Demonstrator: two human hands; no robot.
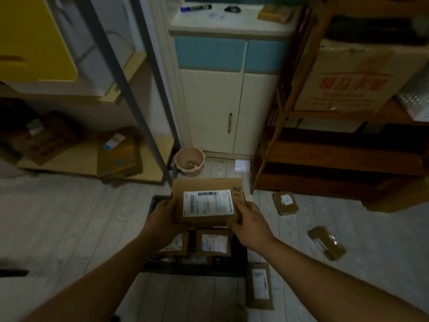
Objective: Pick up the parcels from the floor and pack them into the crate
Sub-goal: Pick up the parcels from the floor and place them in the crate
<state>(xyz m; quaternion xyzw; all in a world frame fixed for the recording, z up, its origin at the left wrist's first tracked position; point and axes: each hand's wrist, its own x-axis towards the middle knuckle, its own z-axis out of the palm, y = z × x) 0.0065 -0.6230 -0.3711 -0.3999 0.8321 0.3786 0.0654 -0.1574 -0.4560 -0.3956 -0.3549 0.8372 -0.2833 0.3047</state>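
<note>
The left hand and the right hand are gripping a labelled parcel by its sides, fingers curling round its edges, holding it above the dark crate; two small parcels are lying inside the crate; three loose parcels are lying on the floor to the right.

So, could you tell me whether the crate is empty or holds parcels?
Not empty: at least two labelled parcels lie inside the crate, beneath the box the left hand and right hand hold over it.
</note>
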